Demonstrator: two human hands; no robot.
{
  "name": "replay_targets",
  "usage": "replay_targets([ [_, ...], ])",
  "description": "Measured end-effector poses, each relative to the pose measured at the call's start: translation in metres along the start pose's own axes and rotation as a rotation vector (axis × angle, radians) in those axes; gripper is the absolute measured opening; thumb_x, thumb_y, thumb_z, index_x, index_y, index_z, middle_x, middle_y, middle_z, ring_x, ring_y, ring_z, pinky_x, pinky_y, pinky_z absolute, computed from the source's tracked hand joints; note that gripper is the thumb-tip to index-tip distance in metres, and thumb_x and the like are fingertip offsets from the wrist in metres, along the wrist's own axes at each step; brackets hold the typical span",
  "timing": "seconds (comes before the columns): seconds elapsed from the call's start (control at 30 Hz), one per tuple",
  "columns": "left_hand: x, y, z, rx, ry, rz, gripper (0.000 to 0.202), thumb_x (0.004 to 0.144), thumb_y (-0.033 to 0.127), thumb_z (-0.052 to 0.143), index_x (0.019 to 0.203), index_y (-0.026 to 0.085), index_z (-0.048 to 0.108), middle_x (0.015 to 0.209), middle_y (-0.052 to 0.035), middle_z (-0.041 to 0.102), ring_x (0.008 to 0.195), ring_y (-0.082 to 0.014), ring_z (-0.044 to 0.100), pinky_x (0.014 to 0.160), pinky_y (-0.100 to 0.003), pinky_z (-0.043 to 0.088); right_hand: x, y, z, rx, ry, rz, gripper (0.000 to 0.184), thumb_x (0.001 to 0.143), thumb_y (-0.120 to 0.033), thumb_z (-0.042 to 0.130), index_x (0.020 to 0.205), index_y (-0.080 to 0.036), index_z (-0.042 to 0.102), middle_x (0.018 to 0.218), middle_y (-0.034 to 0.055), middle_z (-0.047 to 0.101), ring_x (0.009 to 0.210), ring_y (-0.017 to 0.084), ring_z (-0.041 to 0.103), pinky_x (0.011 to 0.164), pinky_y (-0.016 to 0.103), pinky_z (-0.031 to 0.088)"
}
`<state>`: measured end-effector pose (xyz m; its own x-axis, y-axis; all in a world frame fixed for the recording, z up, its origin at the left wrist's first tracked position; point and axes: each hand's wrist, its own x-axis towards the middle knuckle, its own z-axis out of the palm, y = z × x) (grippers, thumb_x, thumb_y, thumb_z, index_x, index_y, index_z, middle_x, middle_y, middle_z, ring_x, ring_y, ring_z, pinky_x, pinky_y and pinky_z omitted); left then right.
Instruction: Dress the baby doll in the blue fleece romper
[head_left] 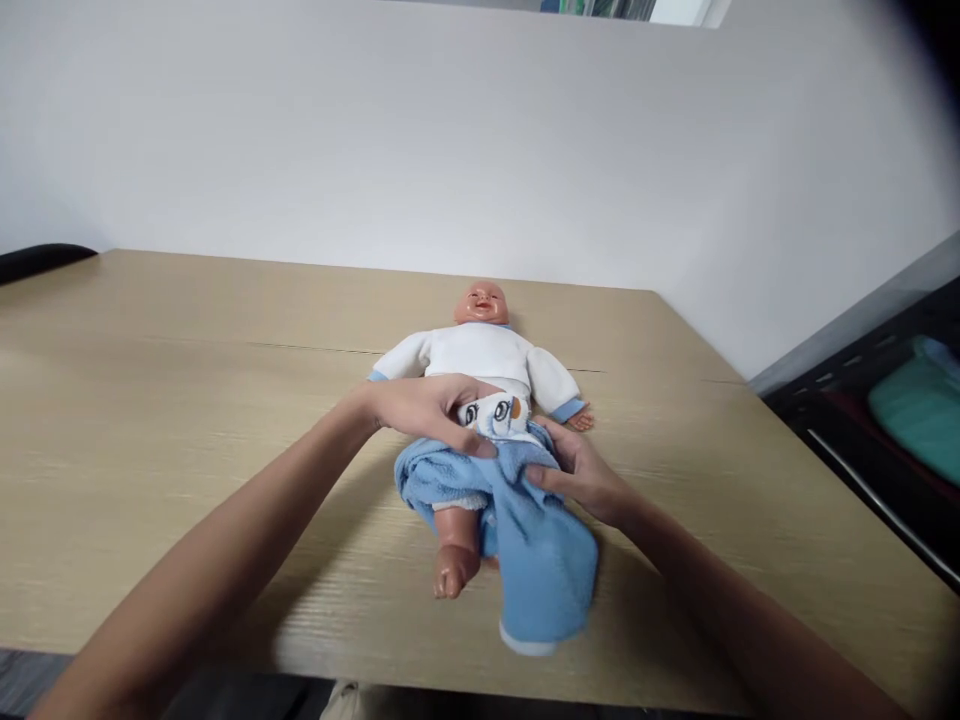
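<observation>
A baby doll (481,305) lies on its back, head toward the wall, in a white long-sleeved top (480,350) with blue cuffs. Blue terry trousers (544,560) with white hems are bunched about its hips and legs. One bare foot (454,570) pokes out of a trouser leg; the other leg is mostly covered by cloth. My left hand (431,408) grips the trousers near the waist, beside a white patch with embroidered eyes (499,412). On the other side my right hand (581,472) pinches the blue cloth, its thumb on top and its other fingers partly hidden.
The doll rests on a wooden table (187,400) with a seam across it. Behind stands a pale wall (375,140). At the right is a black rack (840,420) with a teal item (919,410). A dark curved object (45,260) shows at far left.
</observation>
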<state>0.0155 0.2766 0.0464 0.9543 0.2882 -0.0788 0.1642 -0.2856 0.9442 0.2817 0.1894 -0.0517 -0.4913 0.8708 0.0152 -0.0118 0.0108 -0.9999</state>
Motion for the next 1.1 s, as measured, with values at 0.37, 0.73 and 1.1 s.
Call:
replay_targets([
  [0.37,0.021,-0.013,0.007,-0.075,-0.034,-0.040,0.042,0.082,0.053,0.090,0.088,0.021,0.065,0.080,0.0021,0.060,0.072,-0.0161,0.058,0.063,-0.026,0.047,-0.011,-0.017,-0.004,0.188,0.072,-0.052,0.043,0.092,-0.062,0.082,0.108,-0.023,0.075,0.091,0.0004,0.061,0.075,0.014,0.052,0.067,0.023,0.047],
  [0.73,0.020,-0.027,0.009,-0.179,-0.261,-0.002,0.035,0.090,0.045,0.088,0.114,0.021,0.079,0.115,-0.0035,0.082,0.108,-0.0228,0.076,0.093,-0.027,0.063,-0.026,-0.041,0.000,0.061,-0.348,0.236,0.037,0.084,-0.051,0.090,0.097,-0.019,0.076,0.088,0.0012,0.070,0.077,0.016,0.062,0.073,0.026,0.055],
  [1.1,0.021,-0.032,0.015,-0.245,-0.257,0.074,0.029,0.087,0.045,0.088,0.092,0.017,0.082,0.096,-0.0058,0.082,0.100,-0.0266,0.077,0.098,-0.038,0.065,-0.020,-0.014,-0.003,0.220,-0.050,0.244,0.046,0.091,-0.065,0.083,0.100,-0.020,0.076,0.079,-0.0014,0.061,0.065,0.011,0.049,0.059,0.021,0.044],
])
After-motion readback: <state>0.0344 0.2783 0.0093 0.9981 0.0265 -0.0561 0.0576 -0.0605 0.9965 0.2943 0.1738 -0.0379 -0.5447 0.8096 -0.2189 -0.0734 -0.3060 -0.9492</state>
